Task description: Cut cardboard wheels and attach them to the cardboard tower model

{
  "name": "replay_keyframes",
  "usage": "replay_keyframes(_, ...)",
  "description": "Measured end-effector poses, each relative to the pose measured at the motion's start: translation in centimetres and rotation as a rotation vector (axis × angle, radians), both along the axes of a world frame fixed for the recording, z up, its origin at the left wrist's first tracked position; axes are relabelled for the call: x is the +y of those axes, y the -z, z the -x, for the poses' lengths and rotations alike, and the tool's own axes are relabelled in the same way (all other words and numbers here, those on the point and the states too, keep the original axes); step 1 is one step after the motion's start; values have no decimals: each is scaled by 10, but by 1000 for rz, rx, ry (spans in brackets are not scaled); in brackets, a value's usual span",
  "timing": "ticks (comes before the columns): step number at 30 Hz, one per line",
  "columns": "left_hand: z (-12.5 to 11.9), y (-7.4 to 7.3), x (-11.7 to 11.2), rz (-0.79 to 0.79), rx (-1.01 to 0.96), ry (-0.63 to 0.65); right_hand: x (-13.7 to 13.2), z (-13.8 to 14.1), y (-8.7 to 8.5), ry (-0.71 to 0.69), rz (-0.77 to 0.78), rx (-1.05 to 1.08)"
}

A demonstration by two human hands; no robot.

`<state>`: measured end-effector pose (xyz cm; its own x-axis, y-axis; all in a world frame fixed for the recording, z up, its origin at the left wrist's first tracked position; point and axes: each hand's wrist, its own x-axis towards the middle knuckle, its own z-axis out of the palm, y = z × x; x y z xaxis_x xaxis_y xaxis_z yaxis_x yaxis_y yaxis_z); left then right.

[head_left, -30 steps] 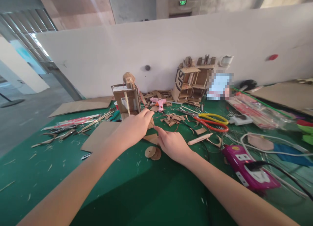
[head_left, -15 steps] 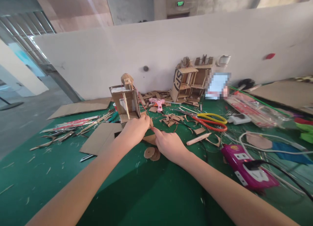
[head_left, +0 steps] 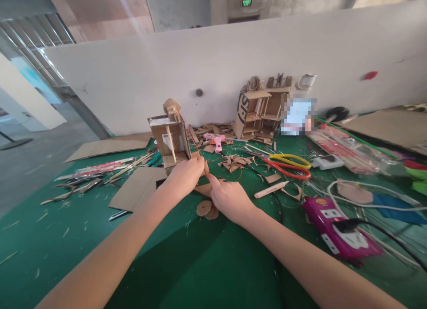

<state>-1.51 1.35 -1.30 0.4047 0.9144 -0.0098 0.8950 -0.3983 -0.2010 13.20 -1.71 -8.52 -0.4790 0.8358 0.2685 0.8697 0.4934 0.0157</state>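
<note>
1. Hazard, left: the upright, open-fronted box of brown cardboard (head_left: 163, 145) stands just beyond the left hand (head_left: 187, 173); a knock from the knuckles could shift or tip it.
2. Hazard, centre: the small piece of plain brown cardboard (head_left: 206, 167) sits between the fingers of both hands; uneven pressure could crease it or make it slip.
3. Hazard, right: the thin, round discs of brown cardboard (head_left: 204, 208) lie on the green desk (head_left: 200, 273) just beside the right hand (head_left: 230, 200); a dropped wrist could scatter them.
4. Left fingers: curled narrow, apparently against the small piece; exact hold hidden.
5. Small piece: matt brown, largely covered, a short strip exposed; full outline cannot be told.
6. Right fingers: forefinger extended to the piece, others curled; cannot tell whether they grip anything.
</note>
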Motion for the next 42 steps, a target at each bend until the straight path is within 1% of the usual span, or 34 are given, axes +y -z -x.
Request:
replay_keyframes(4, 0, 1, 0, 20, -47, -20, 0, 0, 0, -12, -7, -2)
replay_keyframes(9, 3, 5, 2, 26, -65, -1, -1, 1, -1, -1, -3, -12)
replay_keyframes(16, 0, 3, -2, 42, -57, -42, -1, 2, -1, 1, 0, -1)
replay_keyframes(21, -1, 4, 0, 4, 14, -1, -1, 3, 0, 12, 7, -11)
replay_keyframes(34, 2, 0, -2, 42, -26, -3, -5, 3, -4, -41, 21, -55)
replay_keyframes(40, 8, 2, 0, -38, 53, 71, -6, 4, -7, -40, 38, -62)
replay_keyframes(42, 9, 4, 2, -43, 59, 83, -6, 4, -7, -45, 43, -60)
